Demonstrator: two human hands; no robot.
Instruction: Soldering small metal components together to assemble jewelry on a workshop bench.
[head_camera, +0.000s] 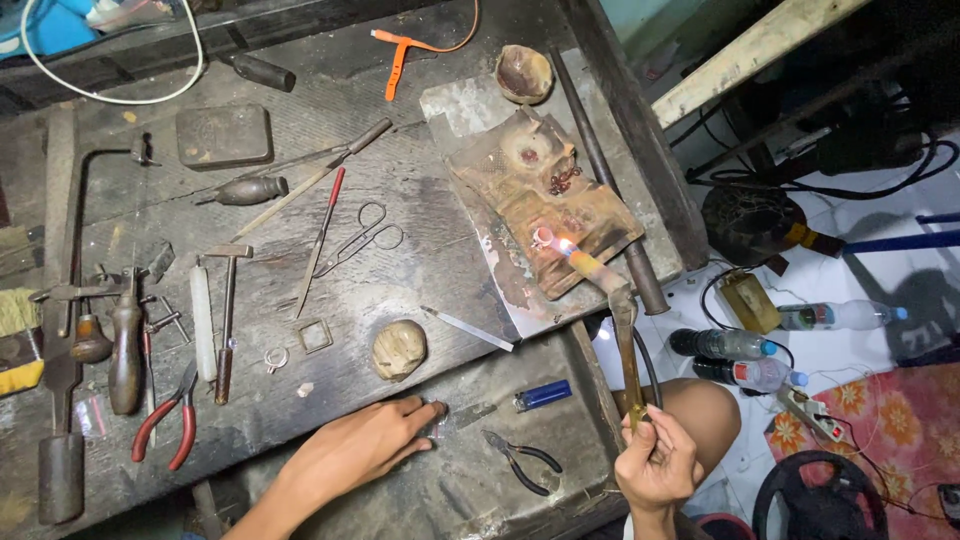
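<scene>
My right hand (657, 463) grips the handle of a brass blowtorch (622, 320), whose flame (563, 246) plays on a small ring-like piece (543, 237) lying on a scorched soldering block (540, 205). My left hand (360, 445) rests flat on the dark wooden workbench (400, 180), fingertips touching a small clear packet (440, 428). Black pliers (522, 461) and a blue lighter (543, 396) lie between the two hands.
Scissors (362, 238), a red-handled file (321, 240), a small hammer (227, 315), red pliers (165, 425), a square frame (314, 335), a ring (276, 356) and a tan lump (399, 349) lie on the bench. Bottles (740, 358) and cables sit on the floor at right.
</scene>
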